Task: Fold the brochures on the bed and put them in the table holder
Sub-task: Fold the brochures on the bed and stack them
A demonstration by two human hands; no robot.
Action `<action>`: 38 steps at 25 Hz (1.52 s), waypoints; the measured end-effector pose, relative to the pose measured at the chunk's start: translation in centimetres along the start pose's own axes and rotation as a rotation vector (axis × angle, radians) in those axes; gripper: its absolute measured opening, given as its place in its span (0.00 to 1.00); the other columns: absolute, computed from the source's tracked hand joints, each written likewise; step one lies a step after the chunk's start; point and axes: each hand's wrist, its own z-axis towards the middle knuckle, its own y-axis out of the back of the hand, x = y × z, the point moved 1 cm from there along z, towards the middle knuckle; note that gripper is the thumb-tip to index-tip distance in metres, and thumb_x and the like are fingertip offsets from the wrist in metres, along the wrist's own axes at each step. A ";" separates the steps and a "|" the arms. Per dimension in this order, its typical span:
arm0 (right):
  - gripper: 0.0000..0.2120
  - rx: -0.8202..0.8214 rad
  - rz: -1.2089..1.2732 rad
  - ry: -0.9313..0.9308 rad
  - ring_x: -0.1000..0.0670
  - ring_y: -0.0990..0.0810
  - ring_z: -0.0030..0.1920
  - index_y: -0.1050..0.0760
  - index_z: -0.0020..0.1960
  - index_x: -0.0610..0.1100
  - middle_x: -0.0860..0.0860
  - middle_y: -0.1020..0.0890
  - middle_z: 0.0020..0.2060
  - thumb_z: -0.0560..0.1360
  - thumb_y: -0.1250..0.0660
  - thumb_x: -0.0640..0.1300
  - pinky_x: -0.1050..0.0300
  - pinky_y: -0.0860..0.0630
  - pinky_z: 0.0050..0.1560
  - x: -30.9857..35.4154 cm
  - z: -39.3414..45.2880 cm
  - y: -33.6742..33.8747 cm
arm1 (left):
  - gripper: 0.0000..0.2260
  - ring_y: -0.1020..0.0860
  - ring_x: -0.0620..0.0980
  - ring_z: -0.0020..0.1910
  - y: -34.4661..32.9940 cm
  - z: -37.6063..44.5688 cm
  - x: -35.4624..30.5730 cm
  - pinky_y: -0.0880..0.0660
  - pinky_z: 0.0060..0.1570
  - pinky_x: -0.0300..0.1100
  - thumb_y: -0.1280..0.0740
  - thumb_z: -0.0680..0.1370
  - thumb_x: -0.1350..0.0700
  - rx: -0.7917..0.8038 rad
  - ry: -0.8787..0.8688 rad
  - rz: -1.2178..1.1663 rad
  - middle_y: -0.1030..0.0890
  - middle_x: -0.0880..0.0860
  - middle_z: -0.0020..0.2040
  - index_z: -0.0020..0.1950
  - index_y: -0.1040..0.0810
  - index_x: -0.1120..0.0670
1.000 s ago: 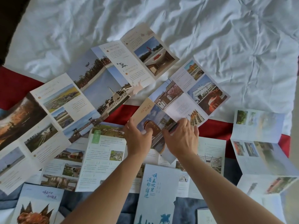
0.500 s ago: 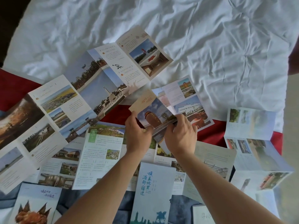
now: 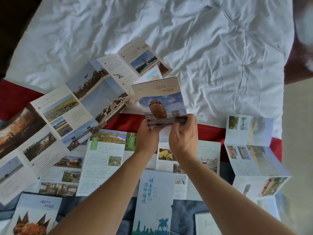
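Paper stock: glossy, creased in panels; the folded brochure (image 3: 160, 100) with the brown jar on its cover is gathered to one panel's width, standing tilted above the red bed runner (image 3: 208, 131).
Your left hand (image 3: 147, 137): fingers curled, pinching the brochure's near left corner; thumb hidden behind the paper.
Your right hand (image 3: 183, 139): fingers curled round the near right edge, thumb on the cover face.
Why held so: gripping both near corners likely squares the stacked panels so the creases stay aligned.
Location of work: middle of the spread, lifted off the bedding, just right of the long open brochure (image 3: 81, 106) lying on the white sheet (image 3: 203, 39).
Remaining stock: a green-headed unfolded brochure (image 3: 101, 160) lies near left, an accordion brochure (image 3: 250, 150) at right, a blue folded brochure (image 3: 155, 200) near centre.
Table holder: not in view; you cannot tell where it stands.
Status (judged): one fold about complete, several sheets not yet folded.
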 end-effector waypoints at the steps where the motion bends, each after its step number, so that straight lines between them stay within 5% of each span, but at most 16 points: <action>1: 0.03 0.002 -0.004 -0.004 0.50 0.29 0.41 0.34 0.47 0.46 0.53 0.28 0.43 0.74 0.43 0.41 0.53 0.31 0.39 0.0 -0.1 0.1 | 0.08 0.20 0.44 0.50 0.3 -0.2 -0.2 0.26 0.47 0.42 0.32 0.76 0.56 -0.024 -0.023 0.048 0.17 0.43 0.48 0.54 0.21 0.47; 4: 0.08 0.034 -0.036 -0.018 0.53 0.28 0.43 0.32 0.54 0.46 0.52 0.27 0.49 0.75 0.41 0.41 0.56 0.30 0.41 -0.2 -0.5 0.4 | 0.07 0.22 0.39 0.41 1.1 -0.8 -0.5 0.31 0.36 0.36 0.36 0.77 0.58 -0.050 -0.076 0.205 0.18 0.43 0.44 0.51 0.22 0.47; 7: 0.07 0.048 -0.028 -0.081 0.55 0.26 0.41 0.32 0.51 0.49 0.54 0.24 0.45 0.74 0.39 0.40 0.55 0.31 0.37 -0.5 -1.2 0.9 | 0.07 0.22 0.45 0.43 2.0 -1.9 -0.5 0.31 0.35 0.37 0.36 0.78 0.60 -0.032 -0.127 0.273 0.19 0.45 0.44 0.53 0.24 0.49; 10: 0.21 0.106 -0.051 -0.079 0.50 0.22 0.46 0.35 0.65 0.52 0.52 0.20 0.50 0.75 0.38 0.39 0.50 0.23 0.39 -0.2 -2.1 1.7 | 0.22 0.21 0.50 0.54 3.4 -3.6 -0.5 0.22 0.45 0.43 0.34 0.79 0.61 -0.060 -0.281 0.381 0.20 0.51 0.57 0.72 0.31 0.49; 13: 0.36 0.215 -0.159 0.005 0.50 0.24 0.42 0.45 0.77 0.55 0.49 0.25 0.58 0.74 0.36 0.37 0.49 0.21 0.35 0.1 -3.7 2.7 | 0.36 0.22 0.51 0.42 4.8 -5.5 -0.1 0.23 0.31 0.46 0.33 0.77 0.66 -0.037 -0.521 0.758 0.28 0.54 0.56 0.81 0.45 0.49; 15: 0.40 0.313 -0.254 0.097 0.49 0.24 0.37 0.47 0.79 0.56 0.47 0.30 0.62 0.73 0.36 0.35 0.48 0.22 0.30 0.4 -5.2 3.5 | 0.37 0.25 0.49 0.36 5.9 -6.7 0.0 0.27 0.26 0.42 0.32 0.75 0.65 0.010 -0.581 0.936 0.30 0.55 0.54 0.80 0.43 0.48; 19: 0.34 0.431 -0.381 0.180 0.43 0.19 0.41 0.36 0.74 0.54 0.49 0.44 0.78 0.72 0.36 0.34 0.48 0.21 0.32 0.8 -7.6 4.1 | 0.30 0.29 0.45 0.37 7.9 -9.3 0.8 0.31 0.30 0.34 0.29 0.75 0.60 0.009 -0.549 1.088 0.30 0.52 0.53 0.76 0.33 0.47; 26: 0.25 0.451 -0.400 0.346 0.40 0.17 0.47 0.26 0.67 0.46 0.52 0.48 0.80 0.71 0.34 0.34 0.51 0.23 0.36 4.2 -14.2 1.4 | 0.30 0.22 0.51 0.44 15.3 -12.3 2.6 0.24 0.36 0.40 0.28 0.74 0.57 -0.057 -0.560 1.148 0.27 0.55 0.55 0.75 0.33 0.48; 31: 0.27 0.554 -0.397 0.333 0.40 0.22 0.61 0.30 0.70 0.45 0.52 0.47 0.80 0.72 0.31 0.40 0.45 0.20 0.50 6.8 -21.1 -3.5 | 0.32 0.22 0.53 0.52 23.7 -14.1 5.0 0.20 0.44 0.44 0.26 0.73 0.54 -0.084 -0.543 1.209 0.26 0.56 0.59 0.75 0.32 0.48; 38: 0.30 0.630 -0.401 0.350 0.40 0.21 0.58 0.33 0.71 0.49 0.52 0.47 0.79 0.71 0.30 0.42 0.46 0.21 0.48 9.7 -30.9 -10.7 | 0.27 0.23 0.54 0.55 35.0 -16.8 9.5 0.21 0.45 0.44 0.27 0.74 0.55 -0.040 -0.473 1.291 0.27 0.56 0.60 0.71 0.31 0.49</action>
